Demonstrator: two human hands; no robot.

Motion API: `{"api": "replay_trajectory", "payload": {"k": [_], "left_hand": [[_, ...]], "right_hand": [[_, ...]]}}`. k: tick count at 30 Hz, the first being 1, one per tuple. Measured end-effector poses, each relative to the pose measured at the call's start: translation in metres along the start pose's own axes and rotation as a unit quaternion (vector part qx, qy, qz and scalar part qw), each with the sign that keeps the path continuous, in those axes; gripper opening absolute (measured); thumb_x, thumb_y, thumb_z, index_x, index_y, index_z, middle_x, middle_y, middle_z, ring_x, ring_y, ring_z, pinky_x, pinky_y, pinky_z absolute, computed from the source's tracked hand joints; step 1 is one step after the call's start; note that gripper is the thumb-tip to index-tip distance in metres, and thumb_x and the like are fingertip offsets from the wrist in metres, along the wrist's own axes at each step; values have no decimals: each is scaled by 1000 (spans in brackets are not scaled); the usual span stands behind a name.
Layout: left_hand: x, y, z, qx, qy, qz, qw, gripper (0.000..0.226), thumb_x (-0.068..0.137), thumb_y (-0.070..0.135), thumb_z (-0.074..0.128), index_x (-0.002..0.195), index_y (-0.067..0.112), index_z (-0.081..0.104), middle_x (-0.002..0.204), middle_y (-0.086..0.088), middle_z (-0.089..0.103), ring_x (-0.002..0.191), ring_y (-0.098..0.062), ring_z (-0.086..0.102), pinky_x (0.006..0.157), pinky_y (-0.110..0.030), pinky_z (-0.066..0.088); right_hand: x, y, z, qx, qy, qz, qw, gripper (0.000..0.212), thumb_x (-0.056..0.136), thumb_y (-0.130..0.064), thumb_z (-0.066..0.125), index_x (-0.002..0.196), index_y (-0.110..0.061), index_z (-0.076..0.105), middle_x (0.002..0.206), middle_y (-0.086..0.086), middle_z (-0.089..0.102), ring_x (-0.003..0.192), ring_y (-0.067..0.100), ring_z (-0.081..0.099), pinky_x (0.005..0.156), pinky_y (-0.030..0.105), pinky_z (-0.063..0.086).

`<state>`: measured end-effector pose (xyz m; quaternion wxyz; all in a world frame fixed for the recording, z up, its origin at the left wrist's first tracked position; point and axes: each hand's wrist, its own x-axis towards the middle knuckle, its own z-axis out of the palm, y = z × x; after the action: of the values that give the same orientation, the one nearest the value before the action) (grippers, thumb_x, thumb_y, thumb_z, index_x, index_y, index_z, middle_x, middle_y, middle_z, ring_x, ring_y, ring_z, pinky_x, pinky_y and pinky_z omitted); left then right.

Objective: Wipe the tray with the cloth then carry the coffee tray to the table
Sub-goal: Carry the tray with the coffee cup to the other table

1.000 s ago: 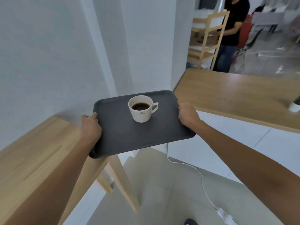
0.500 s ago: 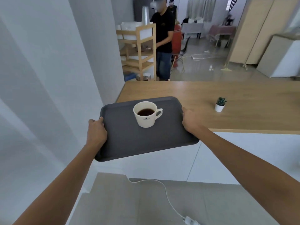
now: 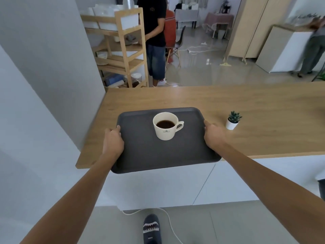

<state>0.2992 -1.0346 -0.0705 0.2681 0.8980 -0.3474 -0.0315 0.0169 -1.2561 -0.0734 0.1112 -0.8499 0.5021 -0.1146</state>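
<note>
I hold a dark grey tray (image 3: 163,154) level in front of me, over the near edge of a long wooden table (image 3: 255,106). A white cup (image 3: 166,131) of black coffee stands upright on the tray's far half, handle to the right. My left hand (image 3: 112,142) grips the tray's left rim, thumb on top. On the right rim, my right hand (image 3: 213,136) holds on the same way. No cloth is in view.
A small potted plant (image 3: 233,120) stands on the table just right of the tray. Grey wall lies to the left. Beyond the table are a wooden shelf rack (image 3: 123,46) and a standing person (image 3: 155,37). A white cable (image 3: 168,221) runs along the floor by my slippered foot.
I have turned right from the wall and moved up to the wooden table. The tray, which was short of it, now hangs over its near edge. Both hands keep their grip.
</note>
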Motion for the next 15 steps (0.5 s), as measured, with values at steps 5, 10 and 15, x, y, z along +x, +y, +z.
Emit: {"api": "replay_trajectory", "payload": {"k": [5,10,15], "left_hand": [[87,4,43,-16,-22,9,1000,44,100,10,33,143,6,38,118,-27,48,99,-40,53,91,-42,42],[163,3,79,-26,-44,13,999,45,100,13,32,144,7,37,119,-22,44,98,-36,53,94,-43,44],[214,-1,112,-35,-59,5,998,44,99,11,34,143,5,39,116,-23,45,99,-37,52,96,-45,43]], "right_hand": [[76,1,36,21,-8,40,999,48,96,-9,31,144,-15,31,103,23,56,89,41,58,66,35,36],[135,-7,63,36,-16,84,996,50,95,-9,32,144,-19,29,98,17,50,85,39,56,68,37,42],[184,-9,83,44,-37,107,993,51,95,-13,30,146,-22,27,108,20,49,89,42,57,80,45,49]]}}
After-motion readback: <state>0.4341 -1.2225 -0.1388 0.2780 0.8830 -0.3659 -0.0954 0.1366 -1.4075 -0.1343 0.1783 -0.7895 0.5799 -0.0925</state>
